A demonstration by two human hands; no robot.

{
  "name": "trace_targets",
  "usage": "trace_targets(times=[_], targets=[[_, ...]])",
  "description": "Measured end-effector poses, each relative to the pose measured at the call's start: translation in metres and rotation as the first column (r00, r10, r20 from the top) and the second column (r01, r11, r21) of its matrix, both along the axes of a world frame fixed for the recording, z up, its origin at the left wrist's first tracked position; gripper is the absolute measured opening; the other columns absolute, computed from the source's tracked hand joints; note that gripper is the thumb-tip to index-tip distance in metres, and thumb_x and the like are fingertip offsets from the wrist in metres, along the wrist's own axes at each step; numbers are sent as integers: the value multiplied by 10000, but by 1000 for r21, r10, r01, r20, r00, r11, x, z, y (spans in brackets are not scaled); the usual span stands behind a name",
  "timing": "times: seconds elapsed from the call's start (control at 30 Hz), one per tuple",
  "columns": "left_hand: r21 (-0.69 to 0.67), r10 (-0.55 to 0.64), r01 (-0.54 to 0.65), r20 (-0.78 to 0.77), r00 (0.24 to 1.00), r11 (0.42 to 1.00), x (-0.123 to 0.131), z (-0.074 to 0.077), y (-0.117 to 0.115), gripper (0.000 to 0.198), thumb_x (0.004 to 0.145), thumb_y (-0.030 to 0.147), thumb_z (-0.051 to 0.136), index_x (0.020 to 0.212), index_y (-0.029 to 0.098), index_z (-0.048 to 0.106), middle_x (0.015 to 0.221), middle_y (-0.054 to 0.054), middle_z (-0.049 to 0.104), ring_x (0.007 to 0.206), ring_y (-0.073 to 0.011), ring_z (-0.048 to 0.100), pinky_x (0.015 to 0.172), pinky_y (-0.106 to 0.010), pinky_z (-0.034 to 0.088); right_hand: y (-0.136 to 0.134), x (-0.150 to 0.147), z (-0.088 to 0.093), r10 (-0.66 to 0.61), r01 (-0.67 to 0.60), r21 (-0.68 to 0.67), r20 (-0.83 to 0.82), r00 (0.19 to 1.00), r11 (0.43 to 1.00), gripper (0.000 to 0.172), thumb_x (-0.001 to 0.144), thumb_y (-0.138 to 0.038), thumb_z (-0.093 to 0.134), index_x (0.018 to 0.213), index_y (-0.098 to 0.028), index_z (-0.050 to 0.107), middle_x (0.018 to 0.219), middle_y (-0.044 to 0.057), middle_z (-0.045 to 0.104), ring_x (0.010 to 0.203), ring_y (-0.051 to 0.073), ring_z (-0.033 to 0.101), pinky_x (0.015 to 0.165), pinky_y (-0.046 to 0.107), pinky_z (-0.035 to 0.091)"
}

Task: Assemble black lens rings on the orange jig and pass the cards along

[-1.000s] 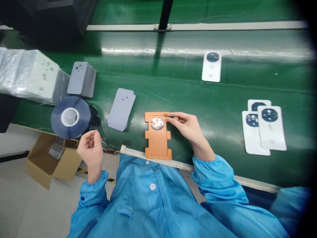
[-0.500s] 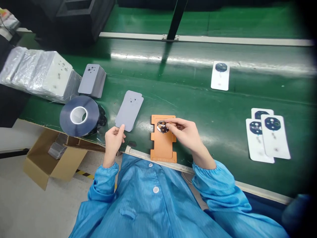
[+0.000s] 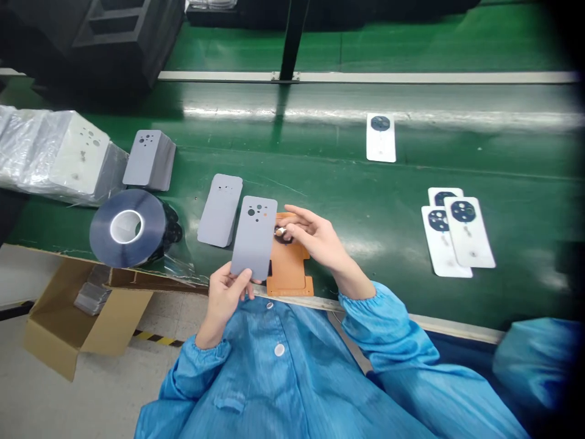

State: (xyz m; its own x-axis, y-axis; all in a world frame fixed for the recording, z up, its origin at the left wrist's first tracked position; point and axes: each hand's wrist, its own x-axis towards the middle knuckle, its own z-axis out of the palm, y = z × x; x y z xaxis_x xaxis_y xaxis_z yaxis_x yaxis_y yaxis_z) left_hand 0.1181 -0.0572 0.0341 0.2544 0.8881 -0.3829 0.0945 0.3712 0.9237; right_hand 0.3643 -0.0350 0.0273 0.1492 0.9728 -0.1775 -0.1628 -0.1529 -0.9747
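Note:
My left hand (image 3: pixel 227 291) grips a grey phone back panel (image 3: pixel 256 241) by its lower end, thumb on top. The panel has several round holes near its top and is held up over the left part of an orange fixture plate (image 3: pixel 292 268). On that plate lies a round black camera-area piece (image 3: pixel 286 236), partly covered by the panel and my fingers. My right hand (image 3: pixel 322 241) is over it, thumb and a finger pinched at a small pale bit that I cannot make out, index finger stretched out above. A small stack of grey panels (image 3: pixel 219 210) lies left of the held panel.
Film-wrapped panels (image 3: pixel 68 158), a taller grey stack (image 3: pixel 146 161) and a large tape roll (image 3: pixel 127 227) are on the left. White panels with black circles (image 3: pixel 470 235) lie at the right, with another (image 3: pixel 381 140) farther back. A cardboard box (image 3: pixel 68 323) stands below the table edge.
My left hand has lifted a grey panel off the small stack and brought it right, over the orange plate. My right hand stays near the black piece, its index finger now raised. The view has shifted.

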Motion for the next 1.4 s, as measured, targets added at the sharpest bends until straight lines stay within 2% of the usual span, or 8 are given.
trace_targets(times=[0.13, 0.2, 0.33, 0.43, 0.5, 0.7, 1.07, 1.4], targets=[[64, -183, 189, -99, 978, 980, 24, -9, -11, 376, 883, 525, 748, 915, 153, 705, 733, -33, 724, 492, -104, 568, 487, -233, 456, 1, 8, 1, 16, -14, 40, -50, 999, 999, 666, 811, -350, 846, 1420, -205, 619, 936, 29, 753, 697, 146, 688, 718, 342, 623], [255, -118, 188, -266, 957, 949, 29, -17, -14, 382, 876, 476, 769, 1082, 158, 719, 855, -53, 742, 617, -137, 634, 555, -247, 507, -3, 15, 0, 2, -2, 57, 2, 1000, 998, 658, 825, -307, 815, 1443, -215, 607, 902, 12, 729, 688, 143, 676, 705, 333, 618], [685, 37, 358, -490, 871, 634, 29, -35, -14, 828, 839, 458, 823, 1546, 197, 479, 1495, -217, 577, 1307, -348, 625, 1017, -478, 570, -14, 31, -7, 6, -17, 67, 167, 986, 998, 675, 859, -265, 747, 1508, -249, 563, 920, 12, 701, 726, 157, 662, 687, 331, 604], [680, -102, 598, -621, 777, 424, 28, -44, -15, 1047, 825, 519, 837, 1672, 236, 289, 1754, -238, 186, 1573, -462, 323, 1195, -629, 419, -23, 38, -12, 63, -80, 56, 260, 964, 995, 670, 885, -250, 695, 1536, -251, 534, 938, 15, 685, 728, 155, 640, 678, 330, 584], [643, -157, 672, -670, 726, 367, 28, -48, -16, 1024, 839, 502, 831, 1678, 272, 291, 1793, -195, 19, 1599, -491, 245, 1206, -653, 399, -26, 40, -14, 105, -126, 51, 309, 945, 991, 642, 900, -240, 658, 1530, -246, 536, 948, 17, 675, 721, 153, 629, 677, 332, 574], [640, -131, 685, -690, 711, 348, 29, -54, -19, 831, 882, 374, 808, 1617, 283, 431, 1803, -127, -80, 1618, -490, 189, 1210, -671, 400, -29, 42, -18, 76, -176, 115, 585, 807, 978, 549, 874, -193, 633, 1421, -240, 623, 1068, 55, 655, 798, 171, 585, 768, 361, 569], [669, -147, 661, -656, 740, 339, 29, -53, -17, 715, 893, 370, 806, 1537, 227, 531, 1796, -162, 88, 1627, -451, 198, 1225, -665, 396, -27, 36, -15, 111, -194, -11, 851, 514, 981, 641, 870, -232, 631, 1509, -216, 574, 1101, 104, 602, 1016, 279, 617, 922, 465, 575], [660, -140, 668, -667, 732, 344, 30, -54, -18, 428, 891, 359, 796, 1260, 160, 707, 1796, -162, 97, 1610, -458, 246, 1223, -630, 427, -48, -23, -6, 151, -349, -97, 980, 130, 932, 519, 1084, -351, 439, 1560, -165, 533, 1685, 207, 402, 1561, 386, 356, 1236, 634, 311]])
